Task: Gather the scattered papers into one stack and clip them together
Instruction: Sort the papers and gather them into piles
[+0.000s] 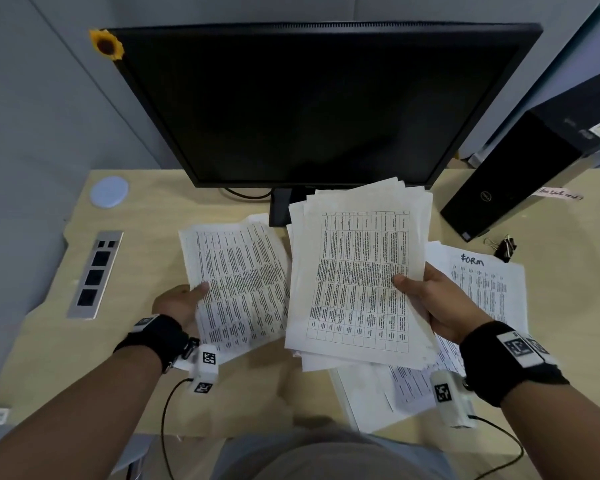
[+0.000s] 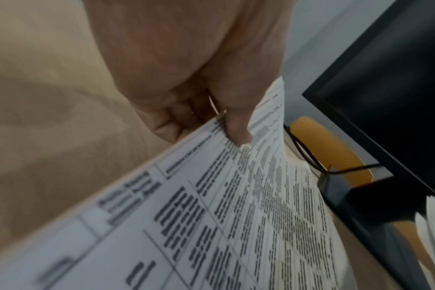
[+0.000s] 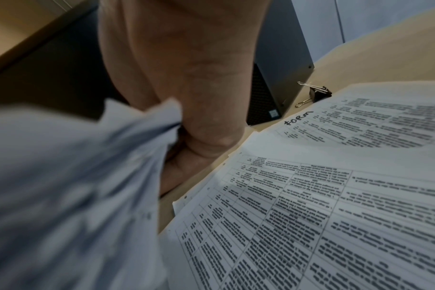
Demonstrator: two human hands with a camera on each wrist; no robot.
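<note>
Two bundles were up in the head view: your right hand [image 1: 440, 303] pinched a loose, fanned stack of white printed sheets [image 1: 357, 271] at centre, your left hand [image 1: 181, 301] a thinner printed sheaf [image 1: 236, 278] left of it. More white printed pages [image 1: 485, 282] lay flat at right, near a black binder clip [image 1: 506, 247] on the pale wood desk [image 1: 49, 341].

Left wrist view showed your thumb [image 2: 236, 125] pressing that sheaf's edge.

Right wrist view showed fingers [image 3: 181, 164] curled under the stack. Light, floppy, slippery paper, I judged; grip the long edges.

Binder clip [image 1: 505, 247] right of papers [image 1: 355, 275].
</note>
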